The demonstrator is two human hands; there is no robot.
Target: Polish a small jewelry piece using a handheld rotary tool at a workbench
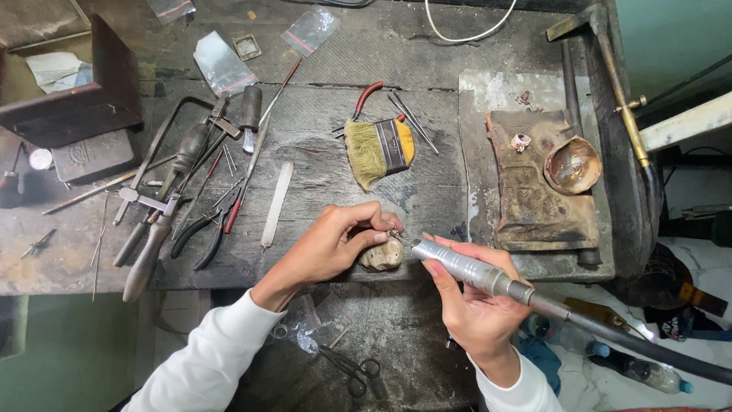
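My left hand [335, 243] pinches a small metal piece [394, 231] between thumb and fingertips, resting it on a worn wooden peg [381, 255] at the bench's front edge. My right hand [473, 301] grips a grey metal rotary handpiece [465, 267] like a pen. Its thin tip points left at the small piece. A thick black flexible hose [633, 345] runs from the handpiece off to the lower right.
On the dark workbench [320, 152] lie a yellow-handled brush [379, 150], red-handled pliers [362, 103], a flat file [276, 202], black pliers [202, 229], a saw frame and several hand tools at left. A scorched soldering block [534, 198] with a small bowl [572, 164] is at right. Scissors [351, 370] lie below.
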